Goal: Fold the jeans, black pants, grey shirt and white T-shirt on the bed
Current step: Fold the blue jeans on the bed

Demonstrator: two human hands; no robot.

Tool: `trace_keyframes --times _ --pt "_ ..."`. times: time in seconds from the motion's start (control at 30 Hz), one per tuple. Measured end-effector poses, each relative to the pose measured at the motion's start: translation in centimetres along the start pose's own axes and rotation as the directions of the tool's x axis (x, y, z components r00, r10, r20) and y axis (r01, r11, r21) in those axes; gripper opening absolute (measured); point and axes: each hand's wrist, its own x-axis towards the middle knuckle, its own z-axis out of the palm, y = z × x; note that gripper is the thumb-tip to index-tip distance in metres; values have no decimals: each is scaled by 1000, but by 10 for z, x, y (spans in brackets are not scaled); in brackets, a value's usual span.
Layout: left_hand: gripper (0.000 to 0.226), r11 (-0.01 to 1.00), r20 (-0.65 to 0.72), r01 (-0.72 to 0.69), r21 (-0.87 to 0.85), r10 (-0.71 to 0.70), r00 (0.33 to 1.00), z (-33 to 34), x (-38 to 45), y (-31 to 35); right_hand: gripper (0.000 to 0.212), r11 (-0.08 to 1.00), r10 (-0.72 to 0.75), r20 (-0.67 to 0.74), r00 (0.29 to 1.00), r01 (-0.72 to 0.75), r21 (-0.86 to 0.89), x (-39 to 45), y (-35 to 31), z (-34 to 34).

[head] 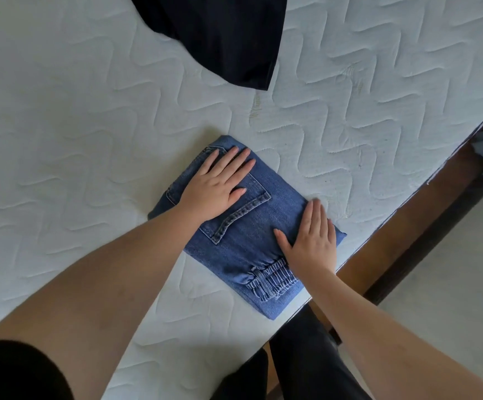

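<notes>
I press my left hand (215, 187) and right hand (312, 241), fingers straight, flat on the folded jeans (252, 226), long axis diagonal, elastic waistband toward me; no label readable.

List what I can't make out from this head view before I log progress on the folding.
- Black pants: cut off by the top edge of the head view; folded or not, cannot tell.
- Grey shirt and white T-shirt: not in the frame.
- Jeans: inner layers hidden under the top fold, the left hand and the right hand.
- Items beyond the bed, far right: too blurred to identify.
</notes>
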Motion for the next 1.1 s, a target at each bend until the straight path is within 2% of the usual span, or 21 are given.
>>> trace_keyframes --times 0.07,0.13,0.23,0.33,0.43,0.53,0.63,0.8,0.87,0.97,1.03,1.1 --pt "58 994 -32 105 -35 -107 994 -9 -12 16 97 1000 10 -22 1000 -11 -27 -7 2 -4" --pt "59 973 -58 215 -85 -221 974 -14 -35 33 86 999 -32 -116 993 30 -22 -20 -6 -6" --pt "59 944 -44 316 -90 -321 946 -13 -84 49 72 970 -238 -196 951 242 -5 -43 -39 3" --pt "57 878 10 476 -56 -476 880 -5 -121 63 68 908 -419 -133 898 418 -32 -54 -75 19" --pt "56 811 34 583 -60 -582 813 4 -129 93 65 908 -415 -42 909 411 -86 -55 -86 31" --pt "55 817 92 572 -76 -566 820 9 -135 117 65 910 -406 -27 914 402 -100 -60 -72 36" --pt "53 862 164 500 -85 -483 860 4 -149 139 69 918 -390 -30 920 386 -85 -79 -37 41" --pt "54 866 281 454 -212 -391 877 -20 -160 171 69 919 -354 136 925 371 -131 -112 14 39" --pt "59 867 402 434 -244 -317 859 -32 -169 179 67 916 -359 185 915 384 -119 -119 22 31" --pt "62 865 596 437 -247 -220 772 -56 -181 187 66 918 -362 217 907 387 -88 -131 31 9" --pt "54 861 592 437 -260 -215 777 -84 -186 186 64 929 -340 218 915 363 -74 -141 40 -8" --pt "47 885 500 386 -261 -218 838 -116 -191 180 62 944 -300 216 929 321 -69 -153 46 -24"
